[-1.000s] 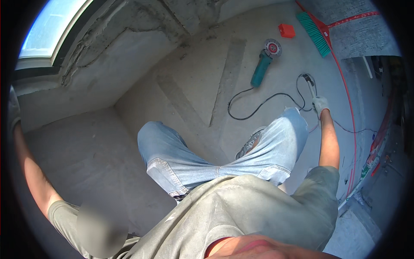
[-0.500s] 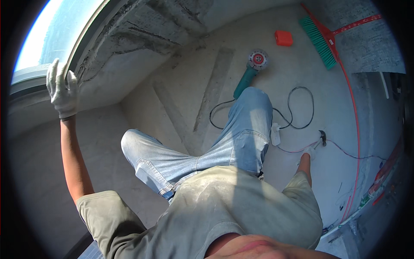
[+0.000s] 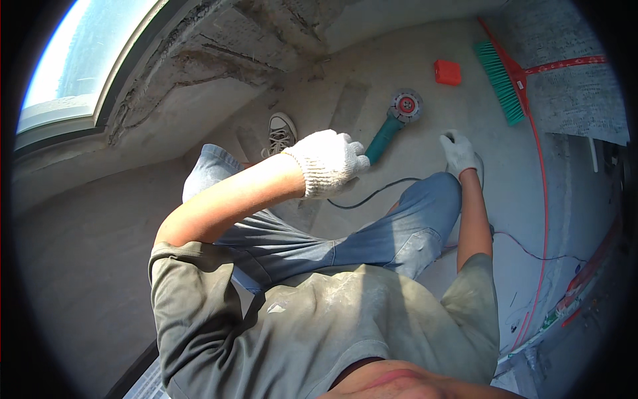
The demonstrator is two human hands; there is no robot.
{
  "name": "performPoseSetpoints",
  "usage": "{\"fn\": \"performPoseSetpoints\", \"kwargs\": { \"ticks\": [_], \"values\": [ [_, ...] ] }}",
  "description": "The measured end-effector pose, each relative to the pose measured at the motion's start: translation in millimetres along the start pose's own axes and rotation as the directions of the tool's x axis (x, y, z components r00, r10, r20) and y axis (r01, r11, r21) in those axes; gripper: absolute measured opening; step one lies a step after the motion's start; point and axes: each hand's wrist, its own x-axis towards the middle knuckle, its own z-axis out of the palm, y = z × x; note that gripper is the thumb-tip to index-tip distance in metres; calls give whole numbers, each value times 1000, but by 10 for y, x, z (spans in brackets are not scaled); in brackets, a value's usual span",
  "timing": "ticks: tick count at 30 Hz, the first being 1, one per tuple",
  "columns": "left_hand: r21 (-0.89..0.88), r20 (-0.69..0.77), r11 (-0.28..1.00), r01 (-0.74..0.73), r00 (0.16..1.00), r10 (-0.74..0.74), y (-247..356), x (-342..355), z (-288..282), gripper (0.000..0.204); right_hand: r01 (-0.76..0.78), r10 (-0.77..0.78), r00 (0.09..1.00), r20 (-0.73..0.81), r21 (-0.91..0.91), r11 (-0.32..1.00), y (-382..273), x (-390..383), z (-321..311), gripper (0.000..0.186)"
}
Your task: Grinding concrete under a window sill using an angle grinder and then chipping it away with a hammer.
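My left hand [image 3: 330, 162], in a white knit glove, hangs over my lap with its fingers bent and a little apart. Its palm is hidden, and nothing shows in it. Just beyond its fingertips lies an angle grinder [image 3: 383, 138] with a green body and a round disc guard; in this view the fingers come close to the handle end, and contact cannot be made out. My right hand [image 3: 458, 153], also gloved, is beyond my right knee. Its thumb and fingers curve with a gap between them, and I see nothing held. A black power cord [image 3: 372, 194] curves from near the grinder toward my right knee.
A red box [image 3: 447, 72] and a red broom with green bristles [image 3: 502, 83] lie farther off on the concrete floor. A window frame [image 3: 100, 123] and a rough broken wall edge [image 3: 199, 73] are at the upper left. A shoe [image 3: 282, 132] shows past my left knee.
My left hand has left the window frame and swung right, over my lap. My right hand has moved forward, away from the hammer by my right side. My legs have shifted, uncovering a shoe.
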Motion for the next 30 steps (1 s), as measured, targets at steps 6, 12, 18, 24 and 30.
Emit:
{"fn": "performPoseSetpoints", "kwargs": {
  "ticks": [6,12,18,24,30],
  "values": [
    [229,19,973,28,999,-34,-24,146,-172,21,136,-148,953,265,65,989,-1376,548,1008,35],
    [33,-161,998,55,986,-49,-103,-207,-285,15,-103,-53,983,174,774,625,-2440,1290,1453,36],
    [98,-87,955,280,958,-272,-333,-460,-289,19,-185,4,979,203,881,435,-3015,2050,1788,58],
    [52,-117,973,223,969,-216,-346,-524,-336,20,-337,132,941,311,863,376,-3222,2101,2020,51],
    [58,-151,962,268,955,-257,-411,-591,-324,20,270,-273,960,67,54,961,-2873,2121,1142,41]
  ]
}}
